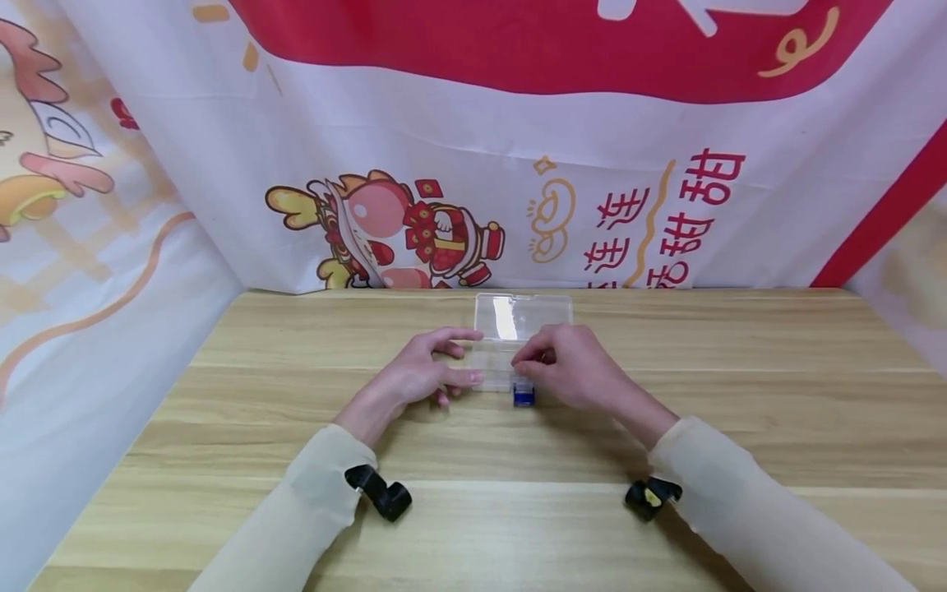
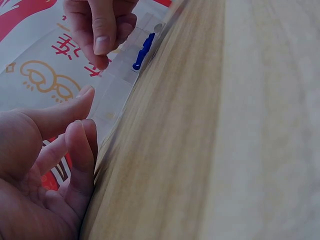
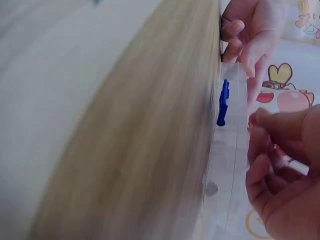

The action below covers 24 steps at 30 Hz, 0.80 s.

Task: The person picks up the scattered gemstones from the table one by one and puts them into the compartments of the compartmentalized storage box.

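A clear plastic box (image 1: 491, 380) with inner dividers stands on the table, its transparent lid (image 1: 543, 316) raised at the back. A blue latch (image 1: 524, 396) is on the front side; both wrist views show it too, as a narrow blue strip (image 3: 223, 102). At the box's left end, my left hand (image 1: 425, 366) holds the corner, thumb toward the front and index finger toward the back. My right hand (image 1: 570, 366) hovers over the box's right half, thumb and index fingertips close together. I cannot tell whether something small is between them.
The wooden table (image 1: 473, 526) extends around the box on all sides. Behind it hangs a white and red printed cloth (image 1: 444, 123), meeting the table's back edge. A similar cloth (image 1: 148, 271) covers the left side. Black wrist cameras (image 1: 388, 497) sit on both sleeves.
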{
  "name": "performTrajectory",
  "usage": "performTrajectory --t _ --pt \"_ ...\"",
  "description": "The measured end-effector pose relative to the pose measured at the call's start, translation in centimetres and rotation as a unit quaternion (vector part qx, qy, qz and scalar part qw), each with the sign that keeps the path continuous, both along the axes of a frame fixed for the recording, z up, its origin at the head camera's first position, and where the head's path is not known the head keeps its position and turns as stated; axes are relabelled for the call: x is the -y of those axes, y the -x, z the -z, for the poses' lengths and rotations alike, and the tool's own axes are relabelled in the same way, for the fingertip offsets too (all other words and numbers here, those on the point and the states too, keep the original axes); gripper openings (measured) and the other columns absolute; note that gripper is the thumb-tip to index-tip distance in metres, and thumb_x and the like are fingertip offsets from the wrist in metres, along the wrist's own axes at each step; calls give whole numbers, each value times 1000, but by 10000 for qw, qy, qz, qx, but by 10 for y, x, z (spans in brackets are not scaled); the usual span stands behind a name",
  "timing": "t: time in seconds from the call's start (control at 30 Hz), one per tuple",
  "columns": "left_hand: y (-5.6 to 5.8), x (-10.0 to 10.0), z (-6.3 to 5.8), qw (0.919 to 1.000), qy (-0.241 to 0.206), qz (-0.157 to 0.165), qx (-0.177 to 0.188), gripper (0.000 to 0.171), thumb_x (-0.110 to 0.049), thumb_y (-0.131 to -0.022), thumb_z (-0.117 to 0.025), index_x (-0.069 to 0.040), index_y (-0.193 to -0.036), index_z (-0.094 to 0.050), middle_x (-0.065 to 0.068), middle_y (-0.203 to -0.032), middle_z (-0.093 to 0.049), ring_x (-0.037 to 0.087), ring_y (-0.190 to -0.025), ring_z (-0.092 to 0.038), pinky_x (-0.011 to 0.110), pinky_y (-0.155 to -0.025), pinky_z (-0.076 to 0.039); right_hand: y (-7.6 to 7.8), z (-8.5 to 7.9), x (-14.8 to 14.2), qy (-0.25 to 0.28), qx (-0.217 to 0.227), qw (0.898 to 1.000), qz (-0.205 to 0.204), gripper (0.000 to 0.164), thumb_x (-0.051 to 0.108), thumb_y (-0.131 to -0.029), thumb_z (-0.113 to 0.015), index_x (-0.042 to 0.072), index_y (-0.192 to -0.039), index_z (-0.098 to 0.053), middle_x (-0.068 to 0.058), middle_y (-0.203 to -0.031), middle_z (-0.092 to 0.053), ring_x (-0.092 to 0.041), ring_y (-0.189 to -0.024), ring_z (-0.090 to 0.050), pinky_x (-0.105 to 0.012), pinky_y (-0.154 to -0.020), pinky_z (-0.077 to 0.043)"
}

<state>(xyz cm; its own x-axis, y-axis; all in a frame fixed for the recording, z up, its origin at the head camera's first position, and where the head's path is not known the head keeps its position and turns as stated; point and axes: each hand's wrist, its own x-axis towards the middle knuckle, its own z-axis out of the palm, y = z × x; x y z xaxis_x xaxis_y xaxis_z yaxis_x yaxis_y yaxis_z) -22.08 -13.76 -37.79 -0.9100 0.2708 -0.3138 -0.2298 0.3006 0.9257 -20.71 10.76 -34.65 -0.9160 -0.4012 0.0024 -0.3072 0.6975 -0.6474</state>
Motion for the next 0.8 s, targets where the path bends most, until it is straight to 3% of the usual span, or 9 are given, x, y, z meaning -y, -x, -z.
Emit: performTrajectory --t 0.2,0.5,0.8 --pt "0 -1 0 10000 17 -26 -9 66 -10 -86 -88 -30 -145 -64 12 -139 -50 16 -73 -63 23 -54 -55 -1 -1 -16 226 -43 9990 -392 9 17 -99 -76 15 -104 -83 2 -96 -75 -16 -85 -61 -27 -72 -54" --pt "0 -2 1 10000 28 -55 7 67 -9 -86 -88 -31 -145 -64 12 -139 -50 17 -73 -63 23 -54 -55 -9 -7 -50 334 123 9989 -290 14 16 -99 -76 11 -111 -80 -2 -94 -71 -18 -84 -60 -24 -68 -53" --pt "0 -2 1 10000 -17 -58 -7 67 -7 -86 -87 -29 -145 -64 12 -137 -50 16 -71 -62 22 -53 -54 -21 -11 -93 112 339 9991 -229 20 13 -96 -78 12 -116 -78 -1 -92 -70 -19 -84 -61 -24 -66 -53"
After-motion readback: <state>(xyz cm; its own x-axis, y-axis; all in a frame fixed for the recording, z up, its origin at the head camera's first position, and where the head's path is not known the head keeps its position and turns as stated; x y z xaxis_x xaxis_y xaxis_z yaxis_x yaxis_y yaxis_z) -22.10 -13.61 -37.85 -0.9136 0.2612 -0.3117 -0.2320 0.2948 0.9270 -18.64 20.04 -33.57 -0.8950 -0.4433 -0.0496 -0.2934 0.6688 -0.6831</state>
